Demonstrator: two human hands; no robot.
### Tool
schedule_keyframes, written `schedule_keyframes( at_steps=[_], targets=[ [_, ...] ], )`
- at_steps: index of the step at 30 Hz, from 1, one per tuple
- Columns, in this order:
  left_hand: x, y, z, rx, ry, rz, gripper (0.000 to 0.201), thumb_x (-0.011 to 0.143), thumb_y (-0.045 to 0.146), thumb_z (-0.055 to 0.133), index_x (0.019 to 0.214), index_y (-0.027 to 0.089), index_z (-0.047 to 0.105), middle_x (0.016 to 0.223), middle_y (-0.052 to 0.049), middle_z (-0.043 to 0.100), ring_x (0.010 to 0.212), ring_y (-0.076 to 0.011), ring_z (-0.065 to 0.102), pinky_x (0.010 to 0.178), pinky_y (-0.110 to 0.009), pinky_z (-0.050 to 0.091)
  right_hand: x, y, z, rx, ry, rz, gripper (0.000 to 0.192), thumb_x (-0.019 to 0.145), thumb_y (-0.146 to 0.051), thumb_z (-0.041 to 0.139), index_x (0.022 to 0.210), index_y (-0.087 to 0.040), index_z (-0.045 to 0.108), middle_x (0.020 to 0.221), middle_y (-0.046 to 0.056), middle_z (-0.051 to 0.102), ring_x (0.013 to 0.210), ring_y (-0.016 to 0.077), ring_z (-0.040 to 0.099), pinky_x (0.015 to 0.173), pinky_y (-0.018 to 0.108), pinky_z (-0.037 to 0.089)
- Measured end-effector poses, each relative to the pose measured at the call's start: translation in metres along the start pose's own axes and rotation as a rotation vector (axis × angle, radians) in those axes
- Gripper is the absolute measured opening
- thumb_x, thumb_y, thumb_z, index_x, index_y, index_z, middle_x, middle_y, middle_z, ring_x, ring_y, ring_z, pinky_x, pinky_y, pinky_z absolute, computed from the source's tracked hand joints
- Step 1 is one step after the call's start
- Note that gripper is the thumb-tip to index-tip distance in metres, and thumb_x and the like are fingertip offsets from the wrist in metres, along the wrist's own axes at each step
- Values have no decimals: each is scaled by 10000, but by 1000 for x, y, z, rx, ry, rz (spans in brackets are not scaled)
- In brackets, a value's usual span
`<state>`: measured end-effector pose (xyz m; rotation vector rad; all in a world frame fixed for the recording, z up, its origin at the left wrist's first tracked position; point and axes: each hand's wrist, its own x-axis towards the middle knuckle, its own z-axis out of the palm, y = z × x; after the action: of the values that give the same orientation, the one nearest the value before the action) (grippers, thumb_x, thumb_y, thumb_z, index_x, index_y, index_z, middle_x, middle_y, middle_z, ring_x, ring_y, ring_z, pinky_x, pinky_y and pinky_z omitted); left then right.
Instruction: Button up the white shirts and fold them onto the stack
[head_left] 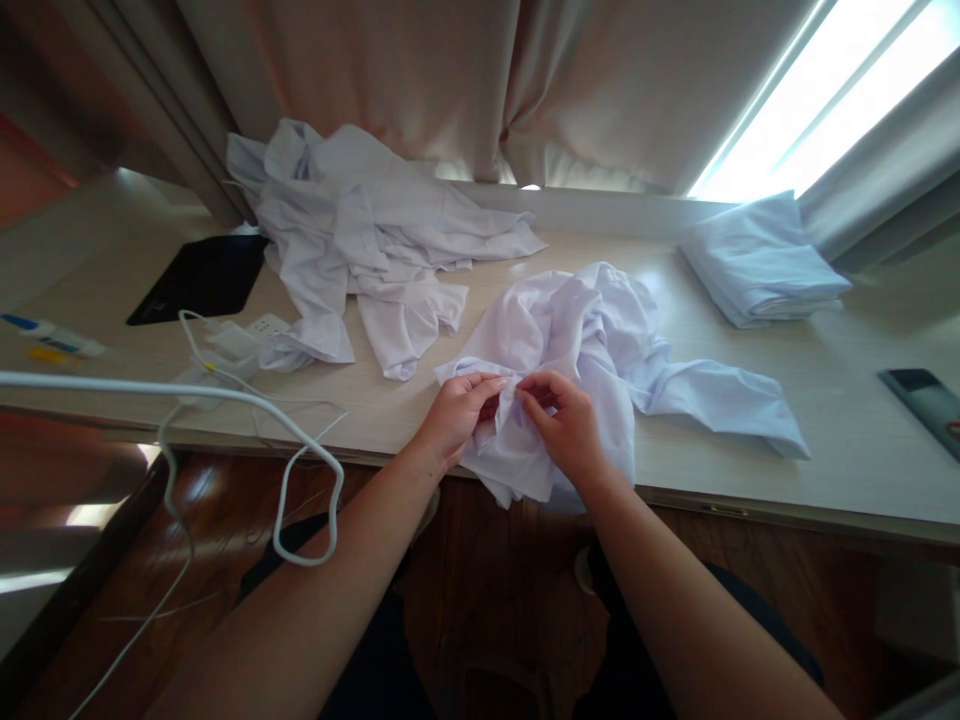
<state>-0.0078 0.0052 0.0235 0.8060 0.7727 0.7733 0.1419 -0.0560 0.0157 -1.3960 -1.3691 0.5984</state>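
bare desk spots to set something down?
Free: desk between the folded stack and phone; far-left desk beyond the black pad. Crowded: centre, where both hands grip the shirt; cables.

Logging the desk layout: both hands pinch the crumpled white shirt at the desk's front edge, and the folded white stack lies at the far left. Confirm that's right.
One slip: the head view shows the folded white stack at the far right, under the window. Both the left hand and the right hand do pinch the crumpled white shirt at the desk's front edge.
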Motion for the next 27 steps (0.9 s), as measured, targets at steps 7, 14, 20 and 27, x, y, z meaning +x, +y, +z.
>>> schedule_keyframes(
  at_steps=[7,14,20,27],
  targets=[
    [-2,5,1,-26,-22,-3,246,713,297,793,862,113,729,789,-52,710,704,-126,635,694,-244,495,0,1,-1,5,21,18,95,886,-268,610,938,-219,673,869,18,687,715,148,597,674,289,486],
    [0,3,-1,-70,-76,-47,291,680,279,852,889,121,725,808,-36,710,717,-117,642,724,-247,501,-1,-2,-2,24,29,9,95,882,-273,619,942,-221,672,871,21,688,732,154,608,687,297,498],
    [3,2,-6,-115,-127,-94,254,708,238,843,905,141,715,826,-18,692,739,-98,642,746,-229,505,-2,-4,-5,76,8,30,113,892,-289,617,965,-219,665,873,28,684,757,162,633,724,311,527],
    [3,2,-8,-100,-159,-126,277,718,245,838,942,146,708,858,-33,691,754,-110,651,752,-240,513,-1,-4,-8,101,-17,57,146,885,-336,628,975,-228,668,880,37,693,782,180,648,757,342,556]
  ],
)
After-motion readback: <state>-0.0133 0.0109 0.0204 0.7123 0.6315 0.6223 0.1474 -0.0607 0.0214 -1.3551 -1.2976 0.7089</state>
